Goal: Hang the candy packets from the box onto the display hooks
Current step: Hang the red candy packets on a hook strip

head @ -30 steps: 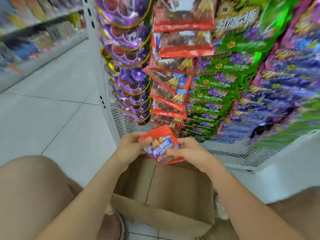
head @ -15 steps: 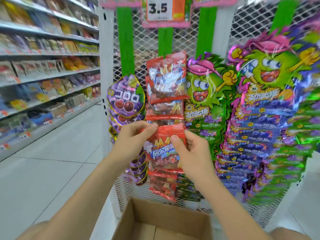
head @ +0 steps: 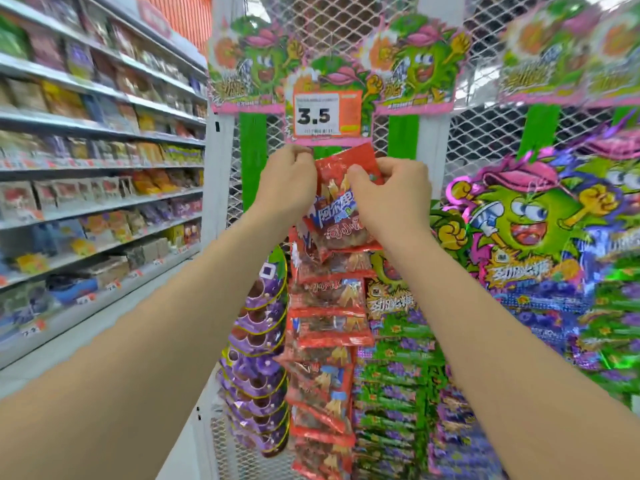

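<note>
Moved: both hands and the red packet (head: 341, 206) have gone up since half a second back, from in front of the hanging red column (head: 329, 306) to just under the price tag (head: 327, 114).
Left hand (head: 287, 183): fingers curled tight, pinching the packet's top left edge. The forearm comes in from the lower left of the frame.
Right hand (head: 391, 199): thumb and fingers pinching the packet's upper right part. The forearm comes in from the lower right.
Red packet: upper centre of the frame, tilted, held between both hands. Its bottom edge overlaps the top of the red column.
Hook: can't tell where it is, the hands and packet cover that spot.
Edges: purple packets (head: 259, 358) sit just left of the red column and green packets (head: 398, 358) press in on its right, so it's pretty crowded lower down.
Open room: bare mesh panel (head: 491, 140) up right of the right hand, and a green strip (head: 252, 161) plus a white post (head: 218, 174) left of the left hand.
Shelves (head: 97, 168): far left, well apart from the hands.
</note>
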A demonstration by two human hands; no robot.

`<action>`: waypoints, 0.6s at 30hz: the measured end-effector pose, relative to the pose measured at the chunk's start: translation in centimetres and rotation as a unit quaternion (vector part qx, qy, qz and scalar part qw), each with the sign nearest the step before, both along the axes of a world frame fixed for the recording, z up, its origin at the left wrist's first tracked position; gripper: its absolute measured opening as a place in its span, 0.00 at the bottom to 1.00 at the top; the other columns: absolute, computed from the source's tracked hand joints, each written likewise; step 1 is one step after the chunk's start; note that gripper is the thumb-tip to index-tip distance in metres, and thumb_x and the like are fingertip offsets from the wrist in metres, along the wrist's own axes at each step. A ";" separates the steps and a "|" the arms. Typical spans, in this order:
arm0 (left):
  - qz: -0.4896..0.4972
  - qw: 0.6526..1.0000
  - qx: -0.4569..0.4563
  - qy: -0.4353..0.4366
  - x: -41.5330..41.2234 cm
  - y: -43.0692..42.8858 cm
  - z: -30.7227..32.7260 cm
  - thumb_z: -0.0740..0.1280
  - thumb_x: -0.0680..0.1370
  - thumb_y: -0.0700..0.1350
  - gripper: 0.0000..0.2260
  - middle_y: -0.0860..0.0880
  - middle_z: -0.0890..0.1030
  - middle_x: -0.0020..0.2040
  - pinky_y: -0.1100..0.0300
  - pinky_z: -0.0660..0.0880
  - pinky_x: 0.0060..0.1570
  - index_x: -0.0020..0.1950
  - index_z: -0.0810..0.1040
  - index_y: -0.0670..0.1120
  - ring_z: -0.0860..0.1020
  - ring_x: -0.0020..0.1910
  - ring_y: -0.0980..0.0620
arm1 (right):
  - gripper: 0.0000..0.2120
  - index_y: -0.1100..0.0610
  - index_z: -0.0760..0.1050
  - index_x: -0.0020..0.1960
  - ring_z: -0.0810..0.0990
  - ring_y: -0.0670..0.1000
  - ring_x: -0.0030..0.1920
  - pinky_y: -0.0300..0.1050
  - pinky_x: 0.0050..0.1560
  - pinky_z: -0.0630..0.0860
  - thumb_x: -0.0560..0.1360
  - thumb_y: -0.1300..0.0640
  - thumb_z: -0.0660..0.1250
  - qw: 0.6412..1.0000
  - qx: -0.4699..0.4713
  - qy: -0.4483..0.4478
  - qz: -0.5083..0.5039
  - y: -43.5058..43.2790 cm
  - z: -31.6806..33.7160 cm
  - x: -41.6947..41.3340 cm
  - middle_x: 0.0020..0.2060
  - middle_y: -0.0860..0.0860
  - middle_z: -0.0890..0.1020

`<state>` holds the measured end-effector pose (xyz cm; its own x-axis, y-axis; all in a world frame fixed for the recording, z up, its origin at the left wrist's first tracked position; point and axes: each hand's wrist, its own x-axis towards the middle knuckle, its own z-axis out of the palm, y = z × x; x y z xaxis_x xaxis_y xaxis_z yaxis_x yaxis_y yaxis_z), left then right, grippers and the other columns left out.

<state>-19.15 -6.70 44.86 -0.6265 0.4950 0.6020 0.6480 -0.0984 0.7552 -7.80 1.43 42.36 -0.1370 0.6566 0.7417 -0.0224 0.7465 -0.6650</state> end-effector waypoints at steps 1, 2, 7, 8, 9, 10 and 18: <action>-0.003 1.000 0.008 -0.019 -0.3 0.1 0.3 0.57 0.82 0.46 0.15 0.41 0.86 0.56 0.46 0.79 0.61 0.54 0.82 0.43 0.83 0.57 0.40 | 0.14 0.58 0.81 0.35 0.67 0.44 0.25 0.44 0.31 0.67 0.77 0.53 0.71 1.000 -0.010 -0.003 -0.001 0.4 0.4 -0.6 0.24 0.44 0.75; -0.004 0.999 0.013 -0.033 -0.6 0.2 0.5 0.57 0.80 0.48 0.17 0.38 0.86 0.54 0.41 0.80 0.59 0.52 0.81 0.39 0.85 0.55 0.38 | 0.14 0.59 0.81 0.35 0.68 0.44 0.25 0.44 0.32 0.69 0.77 0.53 0.72 1.000 -0.020 -0.001 0.001 0.8 0.8 -1.2 0.25 0.46 0.77; -0.010 0.999 -0.009 -0.041 -0.9 0.6 0.9 0.58 0.84 0.48 0.15 0.39 0.86 0.58 0.40 0.79 0.62 0.53 0.81 0.42 0.84 0.52 0.42 | 0.12 0.59 0.84 0.38 0.72 0.46 0.29 0.43 0.33 0.73 0.76 0.53 0.74 0.999 -0.031 0.000 -0.020 1.9 2.2 -2.8 0.30 0.49 0.83; -0.015 0.999 -0.006 -0.044 -1.1 0.7 0.8 0.57 0.85 0.49 0.16 0.38 0.86 0.58 0.41 0.79 0.60 0.55 0.81 0.40 0.84 0.52 0.41 | 0.12 0.59 0.84 0.38 0.72 0.46 0.29 0.43 0.32 0.72 0.76 0.53 0.74 0.999 -0.031 0.001 -0.026 2.1 2.3 -2.9 0.31 0.50 0.84; -0.022 0.999 0.003 -0.048 -1.3 0.9 0.8 0.57 0.85 0.49 0.17 0.37 0.86 0.57 0.43 0.80 0.55 0.57 0.81 0.38 0.84 0.50 0.41 | 0.12 0.60 0.84 0.38 0.71 0.47 0.29 0.45 0.32 0.72 0.76 0.53 0.74 0.999 -0.031 0.002 -0.031 2.2 2.5 -3.0 0.31 0.51 0.85; -0.029 0.998 0.011 -0.057 -1.6 1.1 0.8 0.58 0.86 0.48 0.17 0.36 0.86 0.54 0.47 0.78 0.51 0.56 0.80 0.37 0.83 0.46 0.44 | 0.13 0.61 0.84 0.39 0.72 0.47 0.29 0.47 0.33 0.74 0.76 0.52 0.73 0.999 -0.034 0.005 -0.034 2.4 2.6 -3.2 0.33 0.53 0.85; -0.094 0.963 0.014 -0.254 -1.8 1.1 2.5 0.79 0.61 0.57 0.33 0.46 0.86 0.59 0.52 0.80 0.48 0.63 0.83 0.47 0.84 0.55 0.45 | 0.17 0.63 0.83 0.37 0.71 0.49 0.28 0.44 0.32 0.73 0.77 0.50 0.73 0.998 -0.036 0.033 -0.046 2.5 2.6 -3.5 0.31 0.57 0.84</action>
<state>-20.96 -5.56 47.32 -0.7452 0.6153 0.2569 0.1649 -0.2033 0.9651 -11.29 3.92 44.99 -0.0262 0.7163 0.6973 -0.0009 0.6975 -0.7166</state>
